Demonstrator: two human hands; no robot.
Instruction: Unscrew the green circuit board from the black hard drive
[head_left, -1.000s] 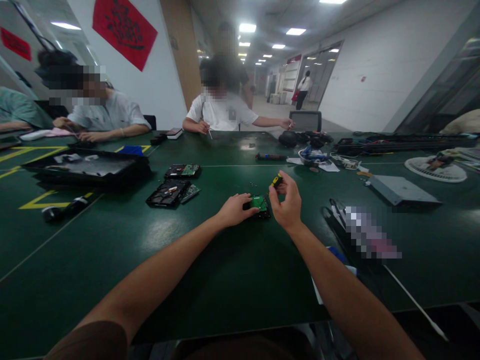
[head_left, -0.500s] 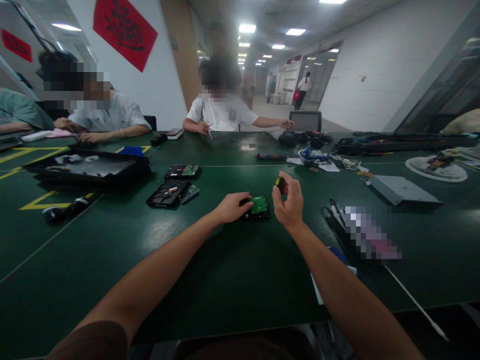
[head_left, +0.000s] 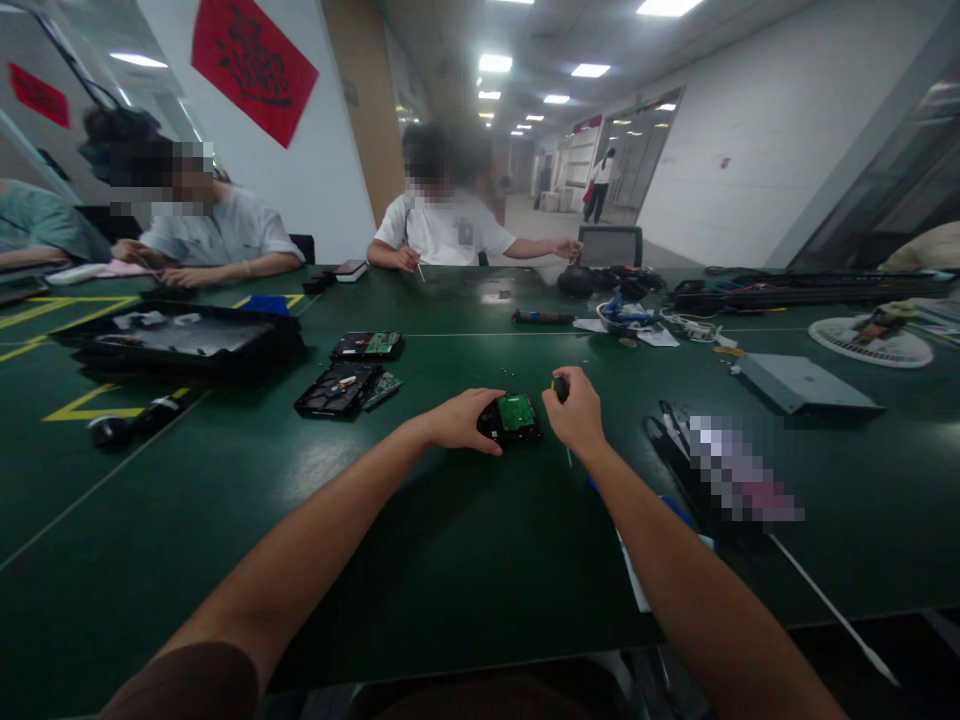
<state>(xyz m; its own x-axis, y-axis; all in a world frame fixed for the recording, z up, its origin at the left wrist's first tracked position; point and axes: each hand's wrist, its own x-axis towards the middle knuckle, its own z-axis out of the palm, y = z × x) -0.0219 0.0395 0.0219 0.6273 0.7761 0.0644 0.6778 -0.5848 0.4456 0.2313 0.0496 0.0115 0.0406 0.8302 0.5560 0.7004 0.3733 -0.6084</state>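
Note:
A hard drive (head_left: 517,412) with a green circuit board facing up lies on the green table in front of me. My left hand (head_left: 463,418) grips its left end, the thumb at the near side and the fingers at the far side. Just right of the drive, my right hand (head_left: 576,412) is closed round a screwdriver (head_left: 559,386) with a black and yellow handle. Its thin shaft sticks out below the hand, pointing down towards the table, apart from the drive. Several tiny screws (head_left: 508,373) lie beyond the drive.
Left of my hands lie an opened black drive case (head_left: 337,390), a loose circuit board (head_left: 382,390) and another drive (head_left: 367,345). Black trays (head_left: 180,335) stand farther left. A grey metal box (head_left: 806,382) sits at right. Co-workers (head_left: 442,225) sit across the table.
My left thumb has moved off the drive's top to its near edge, baring more of the drive. My right hand has lowered slightly and tilted, and the screwdriver's shaft now shows below it.

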